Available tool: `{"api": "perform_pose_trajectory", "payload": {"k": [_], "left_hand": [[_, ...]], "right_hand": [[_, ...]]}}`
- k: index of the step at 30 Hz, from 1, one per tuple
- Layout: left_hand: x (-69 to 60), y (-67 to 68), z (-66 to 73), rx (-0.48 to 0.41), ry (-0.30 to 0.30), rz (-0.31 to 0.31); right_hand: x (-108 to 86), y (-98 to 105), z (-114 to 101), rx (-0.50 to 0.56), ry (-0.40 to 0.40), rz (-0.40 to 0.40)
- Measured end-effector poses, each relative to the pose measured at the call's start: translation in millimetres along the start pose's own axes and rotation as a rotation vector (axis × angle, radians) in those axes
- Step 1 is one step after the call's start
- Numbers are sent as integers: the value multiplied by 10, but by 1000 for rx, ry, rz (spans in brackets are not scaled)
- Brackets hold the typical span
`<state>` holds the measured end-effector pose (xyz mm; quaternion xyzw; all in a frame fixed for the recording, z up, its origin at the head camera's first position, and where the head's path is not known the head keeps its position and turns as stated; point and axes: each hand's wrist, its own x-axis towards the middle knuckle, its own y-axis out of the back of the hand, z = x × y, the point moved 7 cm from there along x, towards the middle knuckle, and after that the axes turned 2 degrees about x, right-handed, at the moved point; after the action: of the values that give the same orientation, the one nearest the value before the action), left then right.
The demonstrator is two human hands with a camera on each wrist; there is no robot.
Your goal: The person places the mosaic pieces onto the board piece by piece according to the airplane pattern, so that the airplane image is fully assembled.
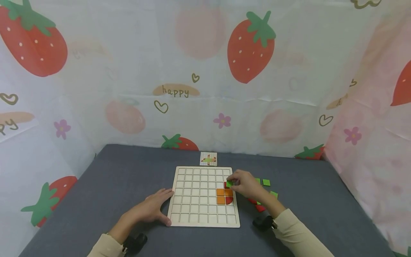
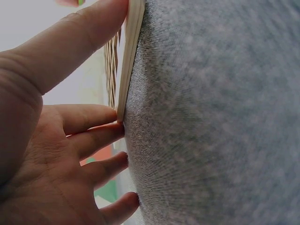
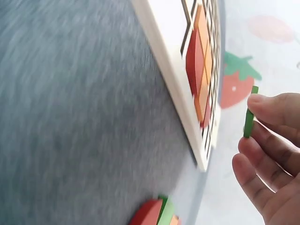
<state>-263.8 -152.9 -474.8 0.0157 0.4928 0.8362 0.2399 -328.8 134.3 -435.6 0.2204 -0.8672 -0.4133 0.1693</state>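
Observation:
A pale wooden grid board (image 1: pixel 191 209) lies flat on the table. At its right side sit several orange square tiles (image 1: pixel 220 192), a red rounded tile (image 1: pixel 229 200) and another red tile, partly covered. My right hand (image 1: pixel 246 184) pinches a green tile (image 1: pixel 229 184) between thumb and fingertips above the board's right edge; in the right wrist view the green tile (image 3: pixel 250 112) is held edge-on. My left hand (image 1: pixel 150 207) rests at the board's left edge, fingers spread, with the thumb (image 2: pixel 79 42) touching the rim near the corner.
Loose green (image 1: pixel 266 182) and red tiles (image 1: pixel 260 207) lie on the dark grey table (image 1: pixel 128 171) right of the board, some behind my right arm. A small pattern card (image 1: pixel 208 159) lies just beyond the board. Strawberry-printed cloth (image 1: pixel 205 121) hangs around the table.

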Motion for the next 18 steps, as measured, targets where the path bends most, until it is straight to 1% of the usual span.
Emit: {"api": "perform_pose_trajectory", "payload": {"k": [10, 15, 18], "left_hand": [[13, -6, -13, -2, 11, 0], [13, 0, -5, 0, 4, 0], [15, 4, 1, 5, -6, -2]], "right_hand": [[123, -265, -218, -48, 73, -101], [164, -338, -282, -59, 109, -109], [191, -375, -294, -64, 115, -113]]}}
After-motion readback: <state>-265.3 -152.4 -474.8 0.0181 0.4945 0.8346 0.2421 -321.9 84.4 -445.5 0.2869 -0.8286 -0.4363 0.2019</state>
